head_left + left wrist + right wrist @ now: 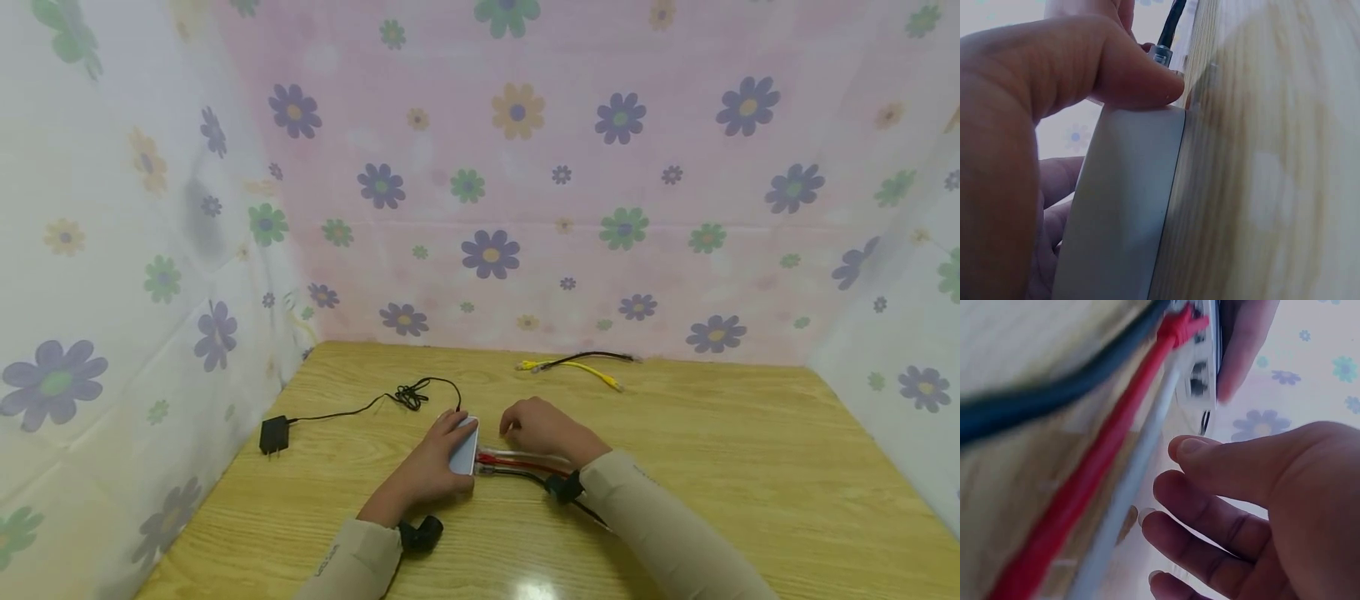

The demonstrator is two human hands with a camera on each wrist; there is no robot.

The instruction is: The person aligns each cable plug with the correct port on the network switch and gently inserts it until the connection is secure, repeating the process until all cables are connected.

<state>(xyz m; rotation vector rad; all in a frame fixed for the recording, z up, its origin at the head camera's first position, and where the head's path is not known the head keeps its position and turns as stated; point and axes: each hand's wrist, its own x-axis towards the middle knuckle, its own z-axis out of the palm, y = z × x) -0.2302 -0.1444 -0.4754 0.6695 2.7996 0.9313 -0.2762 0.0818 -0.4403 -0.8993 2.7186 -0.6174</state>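
Note:
A small white network switch [464, 448] lies on the wooden table, and my left hand [431, 465] grips it, thumb on the near end and fingers over the far end. Black [1054, 397], red [1094, 462] and white [1132, 487] network cables run from its right side; the red one is plugged in beside an uncovered port [1199, 379]. Just right of the switch, above the white cable, my right hand [542, 427] holds nothing. In the right wrist view its thumb and fingers are loosely bent, with a gap between them.
A black power adapter [274, 435] lies at the left, its tied cord [411, 397] leading to the far end of the switch. Toward the back, a yellow cable [588, 369] and a short black cable [600, 354] cross. Flowered cloth [517, 183] encloses the table's back and sides.

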